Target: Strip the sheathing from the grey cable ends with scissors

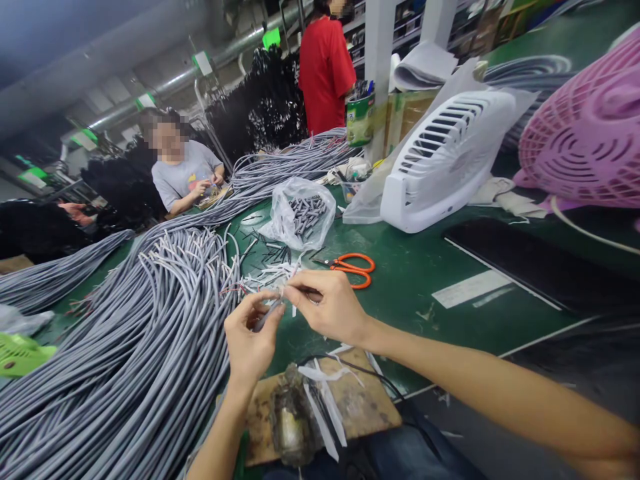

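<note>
My left hand [249, 340] is closed in a pinch on the end of a grey cable [267, 313]. My right hand [327, 303] meets it from the right, fingers pinched on the cable's thin wire tips. Both hands hover above the green table [425, 280], just right of a large heap of grey cables [150, 320] with bared white ends. Orange-handled scissors [353, 268] lie just behind my right hand. A clear plastic bag [301, 213] of small dark sleeves sits further back.
A worn wooden board [360, 400] with a grimy metal tool [290, 420] lies near my lap. A white fan [445, 157] and a pink fan [590, 127] stand at the right. A seated person [183, 170] works across the table; another in red [325, 67] stands behind.
</note>
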### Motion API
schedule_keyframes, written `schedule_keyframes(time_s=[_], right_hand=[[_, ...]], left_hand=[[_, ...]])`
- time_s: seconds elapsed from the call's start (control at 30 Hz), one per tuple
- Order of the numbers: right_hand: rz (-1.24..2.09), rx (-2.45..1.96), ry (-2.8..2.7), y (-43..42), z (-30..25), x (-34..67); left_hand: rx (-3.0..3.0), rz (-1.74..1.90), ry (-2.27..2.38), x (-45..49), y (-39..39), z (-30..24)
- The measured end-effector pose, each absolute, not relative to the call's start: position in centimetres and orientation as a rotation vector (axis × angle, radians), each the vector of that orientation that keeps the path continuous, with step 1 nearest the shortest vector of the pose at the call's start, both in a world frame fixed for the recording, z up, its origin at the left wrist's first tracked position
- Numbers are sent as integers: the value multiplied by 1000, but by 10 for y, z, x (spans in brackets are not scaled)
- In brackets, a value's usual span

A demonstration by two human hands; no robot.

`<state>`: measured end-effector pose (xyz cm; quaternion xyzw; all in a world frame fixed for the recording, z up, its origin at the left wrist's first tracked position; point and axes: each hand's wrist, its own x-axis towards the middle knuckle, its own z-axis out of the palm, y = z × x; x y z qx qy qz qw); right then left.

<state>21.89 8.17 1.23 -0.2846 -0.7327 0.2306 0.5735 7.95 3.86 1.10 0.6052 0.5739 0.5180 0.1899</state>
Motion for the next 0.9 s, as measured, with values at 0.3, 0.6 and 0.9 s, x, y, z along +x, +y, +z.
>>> schedule_keyframes(time_s=[0.3, 0.6, 0.9], right_hand=[[117, -121, -1795, 55, 5, 214], [1140, -800, -1200, 87, 9, 215], [1657, -651, -1005, 87, 11, 206]], left_hand=[[1443, 1314, 1567, 77, 58, 8], [1179, 1358, 1008, 74, 48, 20], [1246, 1429, 1132, 83, 48, 12]])
